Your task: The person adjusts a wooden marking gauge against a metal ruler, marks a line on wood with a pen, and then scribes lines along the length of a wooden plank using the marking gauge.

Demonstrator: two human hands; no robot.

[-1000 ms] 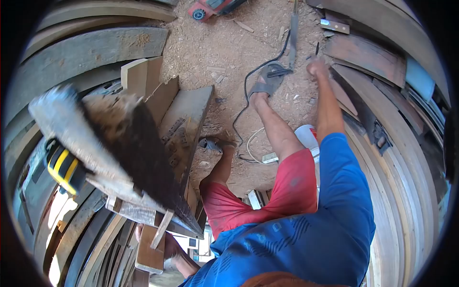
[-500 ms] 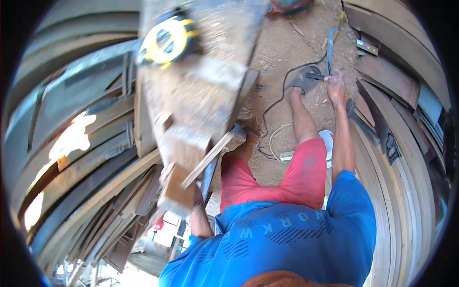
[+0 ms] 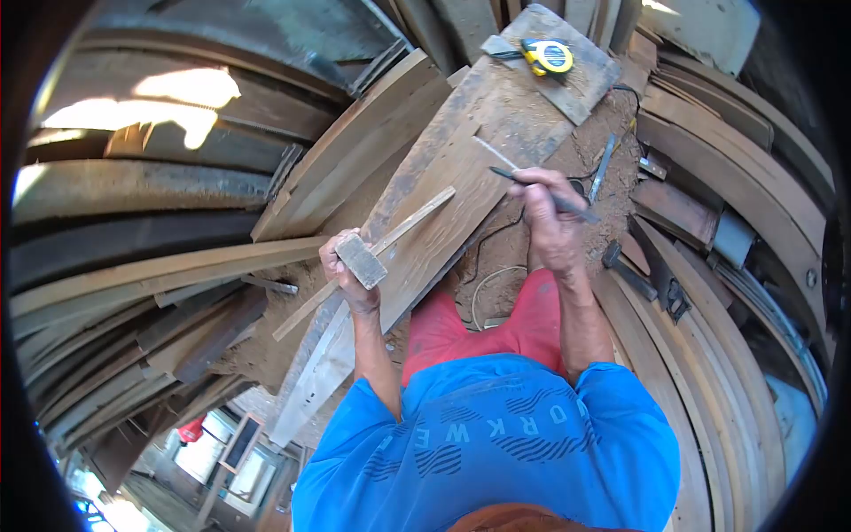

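My left hand (image 3: 353, 273) is closed around a wooden block (image 3: 361, 261) with a thin strip (image 3: 415, 220) running through it, a marking gauge by its shape. It is held above the long wooden plank (image 3: 483, 182). My right hand (image 3: 556, 226) is closed on a dark pencil-like tool (image 3: 567, 206), whose pointed end reaches left over the plank. At the plank's far end a yellow and black tape measure (image 3: 551, 58) rests on a small flat board (image 3: 581, 82).
Stacked curved boards (image 3: 709, 372) line the right side, with a hammer (image 3: 629, 270) and a handsaw (image 3: 678, 300) on them. More planks (image 3: 160, 266) fill the left. A chisel-like tool (image 3: 603, 167) lies on the sawdust-covered ground beyond my right hand.
The view has turned, bringing the plank to the centre. My right hand has come from the ground beside the foot to above the plank with the dark tool. My left hand still holds the gauge.
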